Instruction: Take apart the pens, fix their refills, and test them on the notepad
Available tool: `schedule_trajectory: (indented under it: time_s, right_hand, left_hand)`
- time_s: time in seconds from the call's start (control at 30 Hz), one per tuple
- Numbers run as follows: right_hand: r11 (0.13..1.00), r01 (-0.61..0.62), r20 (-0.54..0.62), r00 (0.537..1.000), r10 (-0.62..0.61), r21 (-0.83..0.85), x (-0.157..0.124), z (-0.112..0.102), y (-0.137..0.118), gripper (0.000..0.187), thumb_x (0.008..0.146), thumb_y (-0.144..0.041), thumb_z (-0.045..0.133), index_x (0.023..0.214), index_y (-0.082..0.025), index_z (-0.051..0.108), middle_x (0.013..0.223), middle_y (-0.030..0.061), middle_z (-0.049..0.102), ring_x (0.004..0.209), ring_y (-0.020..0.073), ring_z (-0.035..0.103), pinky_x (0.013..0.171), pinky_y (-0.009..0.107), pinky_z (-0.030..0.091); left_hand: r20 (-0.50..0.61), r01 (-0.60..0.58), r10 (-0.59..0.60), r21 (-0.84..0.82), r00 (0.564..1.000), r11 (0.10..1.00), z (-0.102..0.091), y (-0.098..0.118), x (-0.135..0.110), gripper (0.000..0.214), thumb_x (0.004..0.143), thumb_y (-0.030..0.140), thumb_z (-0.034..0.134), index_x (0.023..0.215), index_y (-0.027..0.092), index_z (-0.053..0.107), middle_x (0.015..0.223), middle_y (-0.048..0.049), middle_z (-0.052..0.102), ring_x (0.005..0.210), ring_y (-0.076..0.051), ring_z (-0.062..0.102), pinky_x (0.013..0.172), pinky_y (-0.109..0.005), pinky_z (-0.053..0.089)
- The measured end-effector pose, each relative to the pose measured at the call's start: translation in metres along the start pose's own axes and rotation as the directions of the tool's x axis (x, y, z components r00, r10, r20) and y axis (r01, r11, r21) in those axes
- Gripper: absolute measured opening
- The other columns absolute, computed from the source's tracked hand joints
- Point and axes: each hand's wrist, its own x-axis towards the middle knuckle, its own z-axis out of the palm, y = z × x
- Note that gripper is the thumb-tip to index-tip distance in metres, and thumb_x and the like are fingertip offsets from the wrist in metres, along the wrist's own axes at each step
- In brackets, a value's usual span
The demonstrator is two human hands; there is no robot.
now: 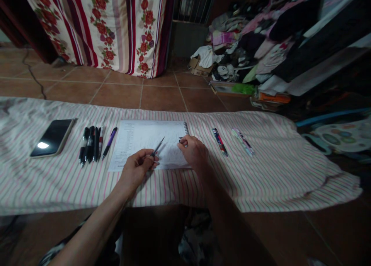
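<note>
My left hand (141, 162) is closed around a slim dark pen (158, 146), its thin pointed end aimed up and to the right. My right hand (193, 150) pinches a small dark piece (180, 140) between thumb and fingertips; its kind is too small to tell. The two hands are apart, both over a spiral-bound sheet of paper (150, 132) with print along its left side. To the right of my right hand lies a dark patterned pen (220, 143). A purple pen (109, 143) rests just left of the paper.
A striped cloth (278, 161) covers the table. Several black pens (90, 144) lie in a row on the left, beside a phone (53, 138). Farther right is a pastel pen (243, 142). Beyond the table are a floral curtain (121, 26) and a clothes pile (246, 41).
</note>
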Motion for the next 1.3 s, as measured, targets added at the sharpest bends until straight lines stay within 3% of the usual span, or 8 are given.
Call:
schedule_trajectory:
  time_s: [0.37, 0.5, 0.6, 0.7, 0.8, 0.93, 1.1, 1.3]
  right_hand:
    - [0.999, 0.025, 0.048, 0.999, -0.024, -0.025, -0.006, -0.002, -0.003, 0.014, 0.075, -0.017, 0.055, 0.087, -0.02, 0.06, 0.085, 0.0056, 0.066, 0.08, 0.0186, 0.06, 0.068, 0.027, 0.04]
    - [0.993, 0.067, 0.033, 0.997, -0.071, 0.098, -0.004, -0.002, -0.007, 0.026, 0.073, -0.015, 0.053, 0.097, -0.017, 0.062, 0.079, 0.0051, 0.065, 0.078, 0.0178, 0.06, 0.074, 0.028, 0.042]
    - [0.957, 0.038, 0.004, 0.999, -0.041, 0.288, 0.001, -0.005, -0.012, 0.031, 0.07, -0.017, 0.053, 0.099, -0.017, 0.064, 0.076, 0.0026, 0.064, 0.069, 0.0152, 0.057, 0.072, 0.027, 0.043]
    - [0.823, -0.102, 0.102, 0.993, 0.054, 0.559, 0.005, -0.008, -0.018, 0.029, 0.068, -0.024, 0.054, 0.094, -0.018, 0.066, 0.067, -0.0017, 0.059, 0.056, 0.0114, 0.051, 0.058, 0.024, 0.041]
    - [0.562, -0.278, 0.229, 0.961, 0.158, 0.779, 0.007, -0.01, -0.027, 0.031, 0.064, -0.03, 0.059, 0.092, -0.016, 0.064, 0.059, -0.0043, 0.054, 0.049, 0.0083, 0.045, 0.047, 0.021, 0.034]
    - [0.275, -0.362, 0.307, 0.925, 0.222, 0.891, 0.008, -0.011, -0.035, 0.034, 0.059, -0.031, 0.066, 0.088, -0.014, 0.061, 0.06, -0.0036, 0.055, 0.049, 0.006, 0.044, 0.044, 0.018, 0.032]
    - [0.114, -0.41, 0.384, 0.902, 0.196, 0.905, 0.011, -0.01, -0.039, 0.034, 0.056, -0.029, 0.07, 0.086, -0.014, 0.062, 0.062, -0.0037, 0.056, 0.048, 0.0044, 0.045, 0.042, 0.017, 0.03]
    - [0.012, -0.48, 0.469, 0.861, 0.195, 0.877, 0.009, -0.015, -0.045, 0.025, 0.062, -0.023, 0.065, 0.085, -0.016, 0.063, 0.071, 0.0003, 0.062, 0.056, 0.0077, 0.059, 0.039, 0.014, 0.031]
  left_hand:
    - [0.017, -0.018, 0.018, 0.015, 1.0, 1.0, -0.001, -0.001, 0.0, 0.022, 0.065, 0.025, 0.069, 0.082, 0.012, 0.062, 0.069, -0.0031, 0.067, 0.059, -0.011, 0.058, 0.064, -0.025, 0.045]
    - [0.033, -0.02, 0.019, 0.02, 0.999, 1.0, 0.0, -0.001, -0.001, 0.024, 0.064, 0.025, 0.069, 0.082, 0.012, 0.062, 0.069, -0.0032, 0.067, 0.059, -0.011, 0.058, 0.064, -0.025, 0.044]
    - [0.029, -0.022, 0.021, 0.018, 0.999, 1.0, 0.0, -0.001, -0.001, 0.023, 0.064, 0.026, 0.069, 0.081, 0.013, 0.062, 0.069, -0.0031, 0.067, 0.059, -0.011, 0.058, 0.063, -0.025, 0.044]
    - [0.034, -0.017, 0.017, 0.025, 0.999, 1.0, 0.0, -0.002, -0.001, 0.024, 0.063, 0.026, 0.07, 0.081, 0.013, 0.063, 0.069, -0.0039, 0.067, 0.059, -0.011, 0.058, 0.062, -0.025, 0.044]
    - [0.035, -0.019, 0.018, 0.032, 0.999, 0.999, -0.001, -0.002, -0.001, 0.024, 0.062, 0.027, 0.071, 0.08, 0.013, 0.063, 0.069, -0.0045, 0.068, 0.058, -0.011, 0.057, 0.061, -0.025, 0.044]
    - [0.024, -0.032, 0.031, 0.037, 0.999, 0.999, -0.002, 0.0, -0.001, 0.024, 0.06, 0.027, 0.072, 0.078, 0.013, 0.064, 0.068, -0.0044, 0.068, 0.057, -0.011, 0.057, 0.061, -0.026, 0.044]
    - [0.016, -0.031, 0.03, 0.033, 0.999, 0.999, -0.006, 0.001, 0.0, 0.022, 0.062, 0.026, 0.07, 0.079, 0.013, 0.063, 0.068, -0.0038, 0.067, 0.058, -0.011, 0.057, 0.061, -0.026, 0.044]
    - [0.007, -0.011, 0.01, 0.029, 1.0, 1.0, -0.008, 0.003, -0.001, 0.017, 0.066, 0.022, 0.067, 0.08, 0.013, 0.063, 0.068, -0.0029, 0.067, 0.058, -0.011, 0.057, 0.062, -0.025, 0.044]
